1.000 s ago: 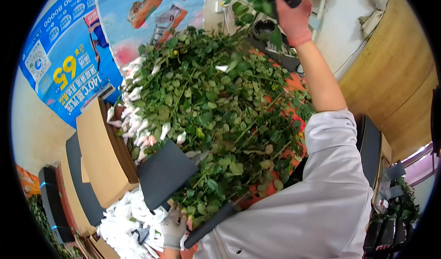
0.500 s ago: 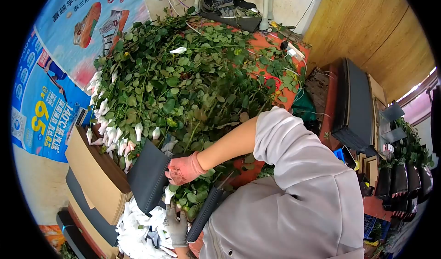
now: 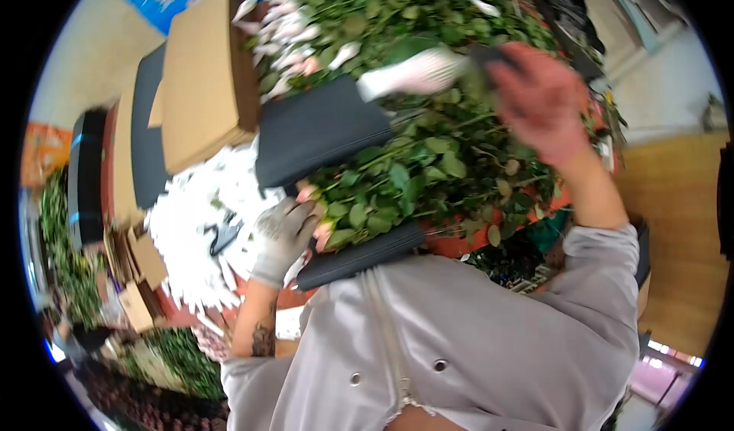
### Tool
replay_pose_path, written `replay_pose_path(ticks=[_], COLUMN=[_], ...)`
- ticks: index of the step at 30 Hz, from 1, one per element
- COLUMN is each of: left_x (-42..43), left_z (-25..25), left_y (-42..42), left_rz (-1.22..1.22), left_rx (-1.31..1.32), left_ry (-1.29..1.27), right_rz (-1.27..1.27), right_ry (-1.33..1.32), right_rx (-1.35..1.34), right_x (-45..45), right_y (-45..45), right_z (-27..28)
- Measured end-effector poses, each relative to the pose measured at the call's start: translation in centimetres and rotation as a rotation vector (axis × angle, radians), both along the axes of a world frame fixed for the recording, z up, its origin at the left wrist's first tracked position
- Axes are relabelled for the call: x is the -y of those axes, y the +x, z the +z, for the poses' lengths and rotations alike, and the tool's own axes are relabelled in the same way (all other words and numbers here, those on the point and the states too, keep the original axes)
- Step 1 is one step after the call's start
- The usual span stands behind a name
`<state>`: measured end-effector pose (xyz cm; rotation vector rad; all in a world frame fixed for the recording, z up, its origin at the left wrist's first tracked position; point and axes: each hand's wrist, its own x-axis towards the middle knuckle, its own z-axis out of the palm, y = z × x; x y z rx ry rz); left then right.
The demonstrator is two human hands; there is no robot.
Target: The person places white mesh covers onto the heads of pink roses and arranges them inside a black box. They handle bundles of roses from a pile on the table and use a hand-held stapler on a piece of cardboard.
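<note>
My right hand (image 3: 539,102), in a red-pink glove, is raised above the leaves and blurred. It grips a rose (image 3: 417,71) whose pale bud is in a white net sleeve and points left. My left hand (image 3: 281,236), in a whitish glove, has its fingers curled against peach rose heads (image 3: 324,230) at the left end of a leafy bunch (image 3: 413,182). That bunch lies between two black padded blocks, an upper one (image 3: 321,129) and a lower one (image 3: 363,256) by my body. The left fingertips are partly hidden among the flowers.
White net sleeves (image 3: 195,224) lie heaped left of my left hand. Beyond them stands a cardboard box (image 3: 200,79). Many white-sleeved roses (image 3: 289,37) and leafy stems (image 3: 397,10) cover the far table. A dark bin (image 3: 569,22) is at the back right.
The view has swung round. My right hand has moved from beside the upper padded block to high on the right, carrying a sleeved rose. My left hand remains by the rose heads.
</note>
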<state>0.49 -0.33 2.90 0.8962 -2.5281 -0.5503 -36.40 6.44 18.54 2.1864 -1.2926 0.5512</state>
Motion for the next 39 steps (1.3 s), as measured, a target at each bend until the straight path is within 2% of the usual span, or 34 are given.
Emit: replay_pose_path(ticks=[1, 3, 6, 7, 10, 13, 15, 17, 18, 19, 22, 25, 26, 27, 29, 30, 31, 33, 34, 35, 37, 39], left_x=[-0.2, -0.6, 0.5, 0.8, 0.9, 1.9, 2.7, 2.7, 2.6, 2.6, 2.0, 2.2, 2.1, 1.9, 0.6, -0.1, -0.4, -0.7, -0.6, -0.5, -0.5, -0.1], left_z=[-0.7, -1.4, -2.1, -2.4, -2.4, -3.8, -4.2, -4.8, -5.1, -5.3, -5.6, -5.1, -5.0, -4.6, -2.9, -2.7, -2.4, -1.9, -2.5, -2.9, -3.3, -2.5], left_y=[0.3, 0.5, 0.0, 0.2, 0.2, 0.5, 0.1, -0.2, -0.3, -0.3, 0.0, 0.2, 0.4, 0.8, 2.0, 3.7, 4.3, 5.0, 5.1, 4.9, 4.0, 3.4], left_rz=[-0.022, -0.019, -0.033, -0.025, -0.022, -0.033, 0.010, 0.094, 0.094, 0.114, 0.177, 0.188, 0.192, 0.208, 0.238, 0.155, 0.155, 0.018, -0.058, -0.055, -0.095, -0.153], left_rx=[0.026, 0.010, 0.071, 0.072, 0.215, 0.146, 0.158, 0.050, -0.019, -0.024, -0.038, -0.007, -0.014, -0.016, -0.067, -0.052, -0.050, -0.064, -0.126, -0.128, -0.296, -0.218], left_ry=[0.059, 0.005, 0.018, 0.028, -0.018, -0.029, -0.053, -0.029, -0.066, -0.063, -0.032, 0.013, -0.002, 0.000, 0.174, 0.482, 0.483, 0.789, 0.755, 0.752, 0.706, 0.757], right_rz=[-0.048, -0.119, -0.140, -0.094, -0.067, 0.161, 0.254, 0.032, 0.129, 0.146, 0.115, 0.092, 0.229, 0.243, 0.108, 0.062, 0.062, 0.097, 0.000, 0.002, 0.024, -0.008], right_ry=[-0.093, -0.210, -0.091, 0.049, 0.183, 0.545, 0.661, 1.064, 0.754, 0.752, 0.910, 1.044, 0.859, 0.860, 0.925, 0.856, 0.857, 0.789, 0.965, 0.962, 1.086, 1.129], right_rx=[-0.105, -0.125, -0.202, -0.107, -0.439, -0.530, -0.568, -0.590, -0.538, -0.551, -0.311, -0.312, -0.204, -0.213, -0.223, -0.161, -0.160, 0.003, -0.084, -0.086, 0.058, 0.070], right_x=[-0.9, -1.9, -0.7, -0.3, -0.1, 2.1, 2.9, 3.1, 2.3, 2.9, 3.7, 4.2, 3.8, 3.9, 4.1, 4.7, 4.8, 4.6, 4.8, 5.1, 5.8, 5.9], right_y=[0.1, 1.6, 4.2, 5.5, 9.4, 10.9, 12.4, 13.8, 12.4, 12.7, 14.7, 16.3, 15.8, 15.4, 15.3, 14.7, 14.4, 14.0, 14.9, 15.0, 14.9, 15.0], right_z=[2.0, 4.7, 6.7, 5.7, 1.2, -9.1, -11.1, -11.8, -15.0, -14.6, -12.4, -13.4, -14.6, -15.5, -15.7, -15.2, -15.7, -17.1, -15.6, -14.8, -13.4, -12.0])
